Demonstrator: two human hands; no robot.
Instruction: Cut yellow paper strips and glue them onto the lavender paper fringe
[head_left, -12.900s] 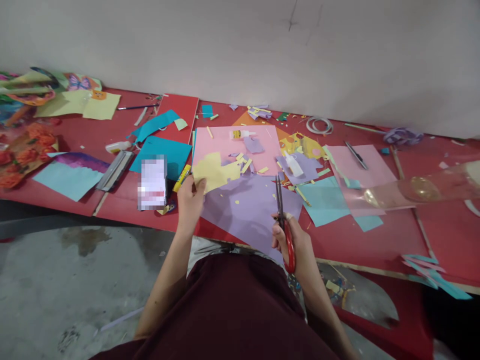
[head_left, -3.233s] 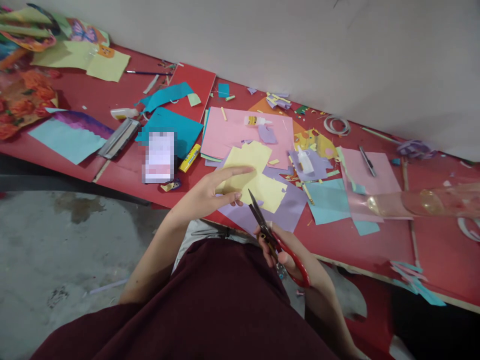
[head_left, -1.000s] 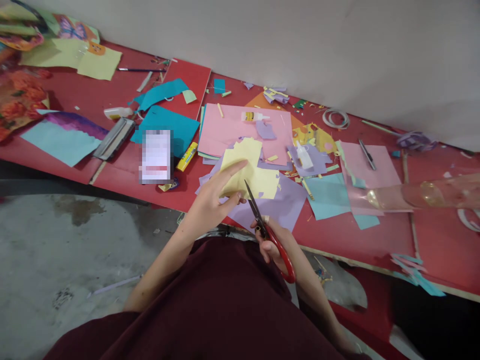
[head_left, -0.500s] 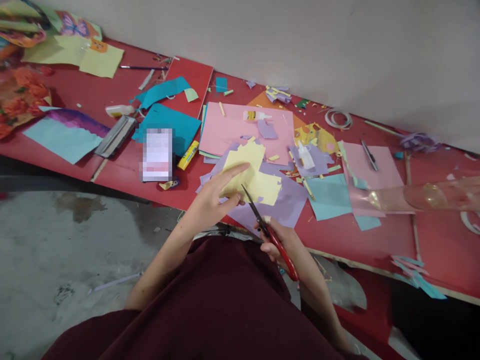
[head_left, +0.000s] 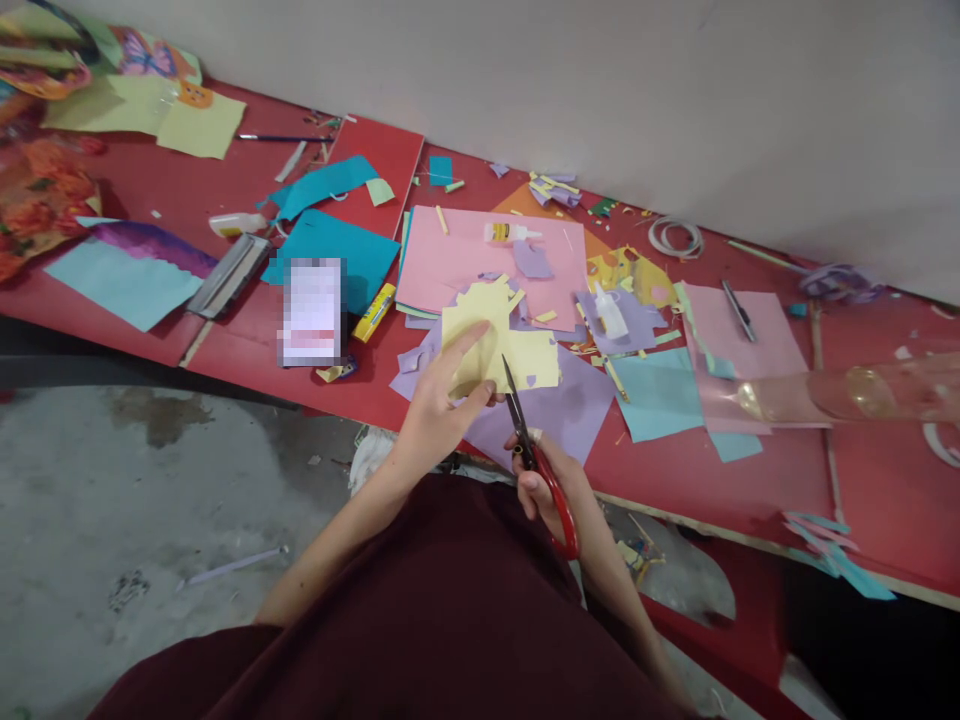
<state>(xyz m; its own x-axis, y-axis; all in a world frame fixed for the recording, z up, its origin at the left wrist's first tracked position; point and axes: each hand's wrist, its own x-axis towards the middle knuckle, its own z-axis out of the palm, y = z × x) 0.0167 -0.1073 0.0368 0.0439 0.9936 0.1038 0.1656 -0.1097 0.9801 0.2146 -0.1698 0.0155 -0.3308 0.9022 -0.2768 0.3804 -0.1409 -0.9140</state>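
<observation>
My left hand (head_left: 444, 402) grips the lower left part of a pale yellow paper (head_left: 531, 352), fingers spread over its top and the thumb near its lower edge. The paper has an uneven, cut outline. In my right hand (head_left: 551, 478) is a pair of scissors (head_left: 561, 515) with red handles and dark blades. The blades point up and away from me, with their tips over the yellow paper close to my left thumb. Beneath lies a larger purple paper (head_left: 577, 410). Whether the blades have paper between them I cannot tell.
Pink sheets (head_left: 450, 260) with a glue bottle (head_left: 510, 233) on them lie behind the hands. A phone (head_left: 311, 310), a yellow glue stick (head_left: 374, 312) and teal paper (head_left: 360, 255) are to the left. To the right are another glue bottle (head_left: 611, 312), light blue paper (head_left: 652, 395) and a pen (head_left: 739, 310).
The yellow paper has turned and shifted slightly left in my left hand. The scissors have swung more upright, with their tips moved a little right and toward the paper's middle.
</observation>
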